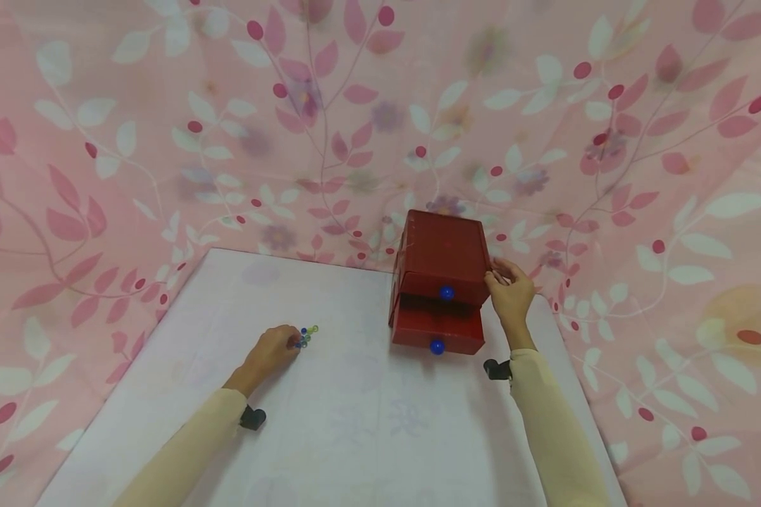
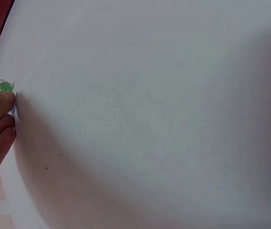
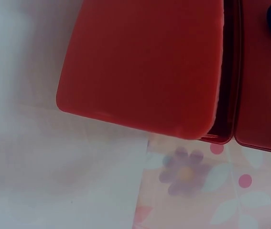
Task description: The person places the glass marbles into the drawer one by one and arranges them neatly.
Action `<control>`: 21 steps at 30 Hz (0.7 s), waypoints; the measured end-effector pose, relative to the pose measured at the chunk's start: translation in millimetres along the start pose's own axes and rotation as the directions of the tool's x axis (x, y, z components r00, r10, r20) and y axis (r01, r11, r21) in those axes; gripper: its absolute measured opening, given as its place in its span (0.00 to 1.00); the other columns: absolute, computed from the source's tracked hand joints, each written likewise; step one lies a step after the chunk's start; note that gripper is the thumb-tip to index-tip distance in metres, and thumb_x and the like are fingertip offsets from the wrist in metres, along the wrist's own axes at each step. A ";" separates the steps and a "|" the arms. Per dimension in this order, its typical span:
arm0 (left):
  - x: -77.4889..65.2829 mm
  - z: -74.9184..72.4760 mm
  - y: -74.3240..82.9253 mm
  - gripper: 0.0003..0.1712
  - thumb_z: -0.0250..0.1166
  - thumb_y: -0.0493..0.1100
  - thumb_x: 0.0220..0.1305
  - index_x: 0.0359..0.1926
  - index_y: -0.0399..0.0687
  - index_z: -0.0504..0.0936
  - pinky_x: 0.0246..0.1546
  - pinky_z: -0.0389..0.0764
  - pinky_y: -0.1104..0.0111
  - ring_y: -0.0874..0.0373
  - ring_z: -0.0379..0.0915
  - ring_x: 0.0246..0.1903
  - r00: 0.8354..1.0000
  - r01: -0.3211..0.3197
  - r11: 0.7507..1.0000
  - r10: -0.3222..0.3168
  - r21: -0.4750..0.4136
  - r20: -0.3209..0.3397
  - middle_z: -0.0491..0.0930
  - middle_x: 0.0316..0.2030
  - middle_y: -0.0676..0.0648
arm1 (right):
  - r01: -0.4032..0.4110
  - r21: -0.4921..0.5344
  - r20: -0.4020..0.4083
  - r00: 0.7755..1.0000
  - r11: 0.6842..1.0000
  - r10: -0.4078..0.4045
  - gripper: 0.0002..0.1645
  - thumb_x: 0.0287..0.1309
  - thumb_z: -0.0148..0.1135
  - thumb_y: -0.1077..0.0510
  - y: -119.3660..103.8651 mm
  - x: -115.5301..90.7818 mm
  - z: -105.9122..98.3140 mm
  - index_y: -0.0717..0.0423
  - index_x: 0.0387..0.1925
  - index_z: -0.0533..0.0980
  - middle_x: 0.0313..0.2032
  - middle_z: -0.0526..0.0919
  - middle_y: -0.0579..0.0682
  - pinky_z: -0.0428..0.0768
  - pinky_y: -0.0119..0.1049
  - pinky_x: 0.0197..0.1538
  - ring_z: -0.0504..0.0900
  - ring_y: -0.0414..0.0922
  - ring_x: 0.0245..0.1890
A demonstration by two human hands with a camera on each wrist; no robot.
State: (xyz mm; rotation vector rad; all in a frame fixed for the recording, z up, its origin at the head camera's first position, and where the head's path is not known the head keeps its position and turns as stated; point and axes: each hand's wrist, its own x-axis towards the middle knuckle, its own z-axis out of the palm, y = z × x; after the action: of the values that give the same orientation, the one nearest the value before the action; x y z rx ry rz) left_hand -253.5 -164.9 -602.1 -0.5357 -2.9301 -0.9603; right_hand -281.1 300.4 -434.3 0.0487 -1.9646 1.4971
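Observation:
A small cluster of glass marbles point(image 1: 308, 336), blue, green and yellowish, lies on the white surface. My left hand point(image 1: 276, 350) is at their left side, thumb and fingertips pinching at a bluish marble that is mostly hidden. In the left wrist view a clear marble with a green swirl point(image 2: 5, 87) shows just beyond the thumb. My right hand point(image 1: 512, 292) touches the right side of a red two-drawer box point(image 1: 447, 246) near its upper front corner. The box's lower drawer point(image 1: 438, 332) is pulled out; the upper one is closed. Both drawers have blue knobs.
The white tabletop point(image 1: 355, 415) lies under both hands. Pink floral cloth point(image 1: 330, 141) hangs behind and along both sides, close behind the red box. A dark wrist camera point(image 1: 252, 417) is strapped at the left wrist, and another point(image 1: 497, 370) at the right.

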 end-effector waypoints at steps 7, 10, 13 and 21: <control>1.4 0.7 -0.6 0.12 0.72 0.29 0.50 0.38 0.38 0.83 0.37 0.82 0.63 0.55 0.77 0.34 1.000 -0.001 1.000 0.001 0.001 -0.011 0.81 0.33 0.47 | -0.002 -0.006 0.001 1.000 1.000 0.002 0.18 0.48 0.64 0.77 0.0 0.2 -0.6 0.75 0.44 0.79 0.41 0.82 0.73 0.81 0.47 0.50 0.81 0.66 0.45; 1.0 -0.2 0.1 0.13 0.72 0.28 0.51 0.38 0.38 0.83 0.39 0.82 0.62 0.55 0.78 0.34 1.000 0.002 1.000 -0.002 -0.013 -0.018 0.81 0.34 0.47 | -0.003 -0.006 0.005 1.000 1.000 0.003 0.18 0.48 0.64 0.77 -0.2 -0.3 -0.6 0.77 0.44 0.79 0.41 0.81 0.74 0.81 0.45 0.49 0.81 0.66 0.45; 0.3 -0.2 -0.9 0.12 0.71 0.27 0.51 0.38 0.38 0.83 0.39 0.82 0.61 0.53 0.78 0.35 0.999 0.004 0.999 -0.005 -0.038 -0.032 0.82 0.34 0.46 | -0.006 -0.002 0.011 1.000 1.000 0.006 0.19 0.48 0.64 0.77 -0.6 -0.6 -0.7 0.78 0.45 0.78 0.42 0.81 0.74 0.81 0.45 0.49 0.81 0.67 0.46; -2.3 3.5 -7.1 0.13 0.70 0.26 0.51 0.39 0.38 0.82 0.40 0.83 0.62 0.53 0.80 0.36 0.996 0.047 0.988 -0.057 -0.149 -0.063 0.83 0.35 0.46 | -0.016 -0.001 0.017 1.000 1.000 0.016 0.19 0.48 0.64 0.78 -1.4 -1.2 -0.7 0.78 0.45 0.78 0.42 0.81 0.74 0.79 0.50 0.50 0.80 0.67 0.46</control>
State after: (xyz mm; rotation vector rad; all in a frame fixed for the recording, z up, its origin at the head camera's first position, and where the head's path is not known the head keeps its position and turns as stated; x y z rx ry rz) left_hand -253.3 -169.0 -609.2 -0.4235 -2.8424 -1.1840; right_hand -279.2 300.1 -433.7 0.0452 -1.9836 1.5104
